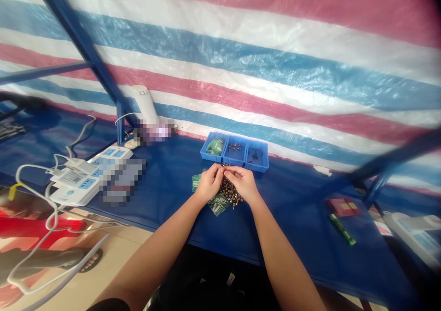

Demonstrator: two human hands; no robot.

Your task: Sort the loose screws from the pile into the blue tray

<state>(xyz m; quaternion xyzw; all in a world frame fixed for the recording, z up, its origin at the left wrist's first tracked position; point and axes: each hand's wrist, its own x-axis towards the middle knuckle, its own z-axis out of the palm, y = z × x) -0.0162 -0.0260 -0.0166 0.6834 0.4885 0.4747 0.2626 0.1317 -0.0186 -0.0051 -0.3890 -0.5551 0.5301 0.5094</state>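
My left hand [209,182] and my right hand [243,182] meet over a heap of small dark screws [229,192] on the blue table cover [292,210]. Both hands have fingers pinched together at the heap's far edge; what they pinch is too small to make out. Small green plastic bags [217,204] lie under and beside the heap. Just beyond the hands stands a row of three blue bins [234,151]: the left holds green bags, the middle and right hold a few dark screws.
White power strips [90,173] with trailing cables lie at the left. A white device [146,104] stands at the back. Red packets [342,206] and a green stick [342,229] lie at the right. Blue frame bars cross in front of a striped tarp wall.
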